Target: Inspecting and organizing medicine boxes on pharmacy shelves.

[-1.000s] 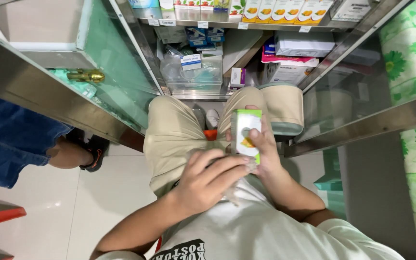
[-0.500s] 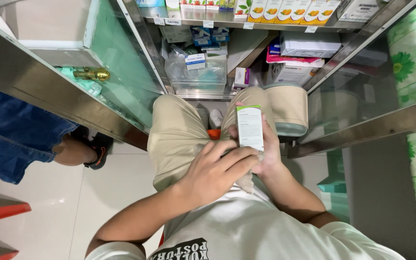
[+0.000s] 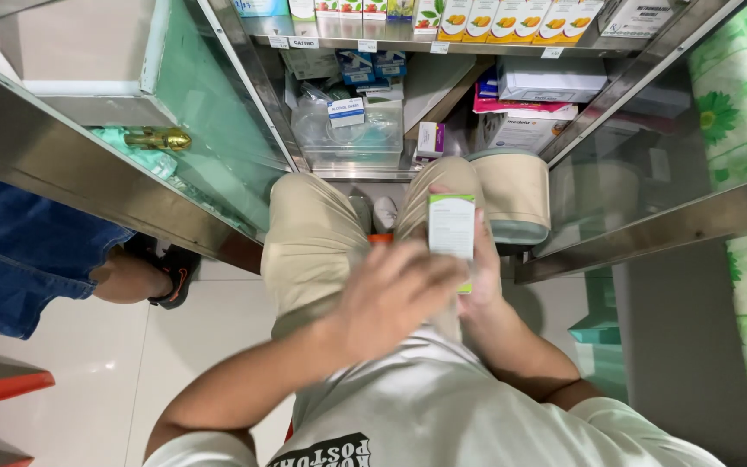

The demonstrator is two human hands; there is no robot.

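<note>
One white box sits gripped in the right hand; the blurred left hand covers its lower edge, finger state unclear. Two knees face a shelf of cartons.

Interior of a pharmacy or drug shop. Metal-framed glass cabinets hold rows of small medicine boxes on a labelled shelf, with more cartons and a clear plastic bin stacked below.
</note>
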